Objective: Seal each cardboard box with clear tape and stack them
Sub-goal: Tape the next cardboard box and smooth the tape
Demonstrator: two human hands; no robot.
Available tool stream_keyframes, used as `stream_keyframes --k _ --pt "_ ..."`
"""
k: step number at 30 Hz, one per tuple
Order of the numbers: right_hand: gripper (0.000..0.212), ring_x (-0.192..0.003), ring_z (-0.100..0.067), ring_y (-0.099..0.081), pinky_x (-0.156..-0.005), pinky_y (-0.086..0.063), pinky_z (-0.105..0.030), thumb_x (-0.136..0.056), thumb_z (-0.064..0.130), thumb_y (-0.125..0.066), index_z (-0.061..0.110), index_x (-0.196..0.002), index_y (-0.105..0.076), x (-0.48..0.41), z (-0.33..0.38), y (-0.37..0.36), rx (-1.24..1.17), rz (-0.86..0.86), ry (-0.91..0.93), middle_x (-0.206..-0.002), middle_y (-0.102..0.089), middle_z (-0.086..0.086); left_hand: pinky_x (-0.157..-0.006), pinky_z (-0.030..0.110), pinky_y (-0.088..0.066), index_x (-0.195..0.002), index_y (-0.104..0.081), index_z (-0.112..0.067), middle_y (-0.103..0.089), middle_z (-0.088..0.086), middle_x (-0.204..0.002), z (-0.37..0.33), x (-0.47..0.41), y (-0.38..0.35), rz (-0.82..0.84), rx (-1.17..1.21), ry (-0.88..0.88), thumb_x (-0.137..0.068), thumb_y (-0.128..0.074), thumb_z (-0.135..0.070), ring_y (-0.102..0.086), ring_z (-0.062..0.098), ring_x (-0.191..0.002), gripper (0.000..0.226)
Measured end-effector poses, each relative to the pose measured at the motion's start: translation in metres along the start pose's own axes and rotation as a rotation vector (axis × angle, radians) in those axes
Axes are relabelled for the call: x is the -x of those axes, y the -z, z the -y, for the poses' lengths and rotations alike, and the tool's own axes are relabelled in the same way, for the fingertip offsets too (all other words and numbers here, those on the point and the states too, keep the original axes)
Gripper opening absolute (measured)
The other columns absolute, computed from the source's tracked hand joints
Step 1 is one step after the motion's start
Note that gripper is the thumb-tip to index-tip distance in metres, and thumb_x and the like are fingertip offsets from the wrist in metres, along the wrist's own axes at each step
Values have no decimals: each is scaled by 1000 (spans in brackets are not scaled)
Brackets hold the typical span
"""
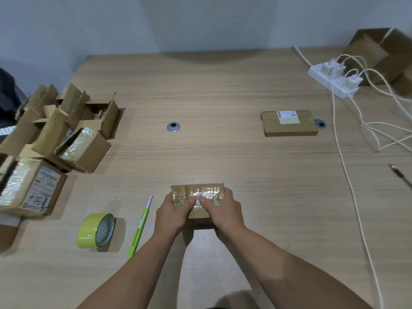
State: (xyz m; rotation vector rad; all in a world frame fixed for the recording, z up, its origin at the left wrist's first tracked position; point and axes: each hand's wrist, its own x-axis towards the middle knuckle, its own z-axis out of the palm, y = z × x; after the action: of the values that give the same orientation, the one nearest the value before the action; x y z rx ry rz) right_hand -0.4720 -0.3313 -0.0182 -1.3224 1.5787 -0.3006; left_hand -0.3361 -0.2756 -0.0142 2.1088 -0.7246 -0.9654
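Box (197, 192): small cardboard, crinkled glossy tape on top; left hand (172, 211) and right hand (223, 209) clasp its sides, thumbs pressing tape, near-centre woodgrain worktop (223, 97).

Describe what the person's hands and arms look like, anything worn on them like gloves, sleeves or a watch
Both arms are bare from the bottom edge of the picture up to the fingers: no sleeves show. The left hand and right hand wear no gloves, and no watch, bracelet or ring can be seen. The wide-angle lens makes the forearms look long and flared toward the camera.
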Motion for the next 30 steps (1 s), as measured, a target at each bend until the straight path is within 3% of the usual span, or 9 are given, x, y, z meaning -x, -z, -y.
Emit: stream_keyframes --k 6,14,18,21,24,26,28,30 --pt "54 -100 -24 -63 -91 -54 -44 -84 60 -65 26 -123 -49 -2 2 -2 28 -6 2 -113 -62 0 -87 35 -50 -117 -66 -22 -71 -2 -104 1 -2 3 24 4 -41 -89 -68 -43 -65 21 -101 35" --pt "36 -103 -23 -59 -94 -51 -42 -100 46 -51 23 -129 -49 -5 -3 7 59 34 56 -117 -59 -1 -94 51 -54 -108 -71 -28 -75 -4 -103 9 -9 13 96 77 -9 -81 -54 -45 -69 20 -99 36" --pt "31 -99 -18 -57 -82 -46 -34 -104 38 -45 24 -130 -53 -5 -5 11 40 61 84 -117 -61 0 -96 52 -53 -105 -73 -29 -75 -1 -105 8 -13 19 144 95 26 -97 -53 -29 -68 25 -103 21" --pt "28 -93 -12 -57 -69 -43 -25 -106 33 -41 22 -126 -57 -5 -3 15 11 80 89 -113 -62 0 -95 48 -53 -100 -73 -25 -76 2 -101 5 -15 21 192 143 68 -104 -48 -13 -68 25 -98 28" --pt "25 -88 -9 -56 -65 -41 -22 -106 32 -41 20 -119 -59 -5 -2 19 -25 95 71 -110 -63 -3 -81 36 -51 -96 -72 -23 -74 4 -95 -2 -15 26 211 186 115 -103 -48 -8 -64 21 -87 30" --pt "31 -94 -12 -59 -76 -48 -29 -102 44 -46 23 -122 -57 -7 -3 18 -27 87 47 -114 -64 -1 -75 32 -51 -98 -71 -25 -73 3 -98 -5 -15 26 222 190 139 -102 -51 -13 -64 19 -86 23" --pt "57 -105 -17 -61 -88 -50 -37 -87 66 -55 28 -130 -51 -5 -2 14 -34 85 31 -119 -62 3 -78 33 -53 -107 -68 -28 -73 -2 -105 -5 -14 24 245 144 128 -93 -64 -35 -67 17 -94 17" --pt "81 -109 -21 -61 -94 -52 -42 -70 78 -59 29 -133 -46 -2 2 7 -24 57 3 -120 -62 4 -88 37 -55 -117 -63 -31 -72 -7 -109 -2 -13 18 235 53 93 -75 -72 -58 -68 17 -102 51"
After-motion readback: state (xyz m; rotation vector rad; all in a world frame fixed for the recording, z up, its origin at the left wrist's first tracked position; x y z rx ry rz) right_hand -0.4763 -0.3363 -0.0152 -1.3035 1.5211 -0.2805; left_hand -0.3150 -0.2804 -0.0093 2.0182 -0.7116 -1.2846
